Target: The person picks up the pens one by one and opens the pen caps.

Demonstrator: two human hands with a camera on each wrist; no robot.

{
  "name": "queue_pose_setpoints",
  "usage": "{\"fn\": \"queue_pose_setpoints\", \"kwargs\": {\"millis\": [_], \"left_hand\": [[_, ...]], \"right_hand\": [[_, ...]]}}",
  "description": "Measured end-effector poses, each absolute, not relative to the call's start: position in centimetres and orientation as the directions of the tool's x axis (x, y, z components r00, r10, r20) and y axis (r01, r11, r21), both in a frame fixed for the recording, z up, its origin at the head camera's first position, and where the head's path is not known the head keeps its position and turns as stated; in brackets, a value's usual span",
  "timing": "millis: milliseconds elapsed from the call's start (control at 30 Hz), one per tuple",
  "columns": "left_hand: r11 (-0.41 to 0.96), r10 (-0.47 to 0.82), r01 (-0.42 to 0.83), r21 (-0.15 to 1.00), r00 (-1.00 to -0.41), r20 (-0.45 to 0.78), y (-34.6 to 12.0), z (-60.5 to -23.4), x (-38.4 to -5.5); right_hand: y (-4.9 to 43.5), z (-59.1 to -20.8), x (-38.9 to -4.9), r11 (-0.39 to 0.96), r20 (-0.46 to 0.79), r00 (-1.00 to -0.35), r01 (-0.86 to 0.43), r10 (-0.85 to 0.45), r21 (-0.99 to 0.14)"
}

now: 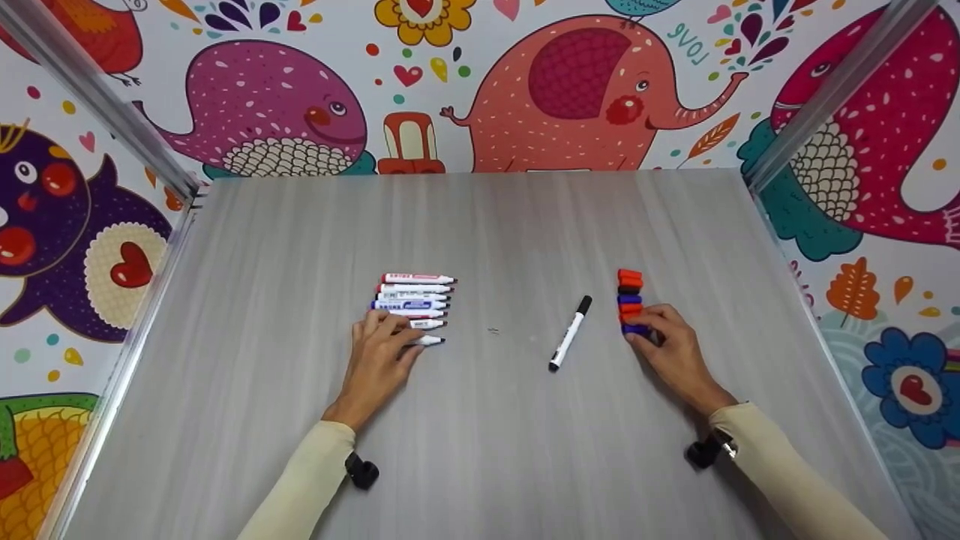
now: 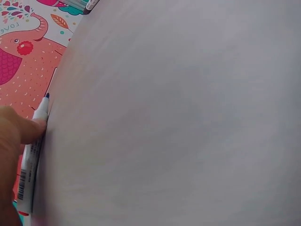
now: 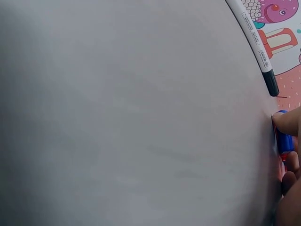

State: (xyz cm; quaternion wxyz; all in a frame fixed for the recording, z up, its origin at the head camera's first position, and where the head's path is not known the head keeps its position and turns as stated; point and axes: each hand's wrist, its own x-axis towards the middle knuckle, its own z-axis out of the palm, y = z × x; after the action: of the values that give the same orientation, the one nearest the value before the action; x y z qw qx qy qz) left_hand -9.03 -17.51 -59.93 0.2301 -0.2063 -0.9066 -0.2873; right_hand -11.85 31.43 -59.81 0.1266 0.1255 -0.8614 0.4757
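Note:
Several uncapped white markers (image 1: 415, 289) lie side by side on the table in the head view, tips pointing right. My left hand (image 1: 379, 360) is at the near end of this row and pinches the nearest marker (image 1: 430, 340), hiding its rear end. In the left wrist view my thumb presses along that marker's (image 2: 29, 172) side, and its dark tip shows. A column of red, black and blue caps (image 1: 630, 289) lies to the right. My right hand (image 1: 675, 356) pinches the blue cap (image 1: 636, 329) at the column's near end, thumb on its near side.
Between the two groups a white marker with a black cap (image 1: 574, 330) lies slantwise. Small dark marks (image 1: 493, 330) show on the grey table (image 1: 480, 450). Metal posts (image 1: 832, 97) and cartoon-printed walls (image 1: 420, 75) border its back and sides.

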Motion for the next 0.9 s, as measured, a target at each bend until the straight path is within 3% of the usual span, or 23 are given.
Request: {"fn": "queue_pose_setpoints", "kwargs": {"millis": [300,900], "left_hand": [[0.755,0.238,0.488,0.437,-0.826,0.511,-17.3,-59.5,-8.9],[0.710,0.311,0.572,0.410,-0.778,0.545,-14.8,-57.9,-7.9]], "right_hand": [[31.4,-59.8,-11.9,0.546,0.324,-0.941,-0.320,-0.092,-0.774],[30.4,-58.6,-12.0,0.551,0.415,-0.892,-0.442,-0.182,-0.708]]}}
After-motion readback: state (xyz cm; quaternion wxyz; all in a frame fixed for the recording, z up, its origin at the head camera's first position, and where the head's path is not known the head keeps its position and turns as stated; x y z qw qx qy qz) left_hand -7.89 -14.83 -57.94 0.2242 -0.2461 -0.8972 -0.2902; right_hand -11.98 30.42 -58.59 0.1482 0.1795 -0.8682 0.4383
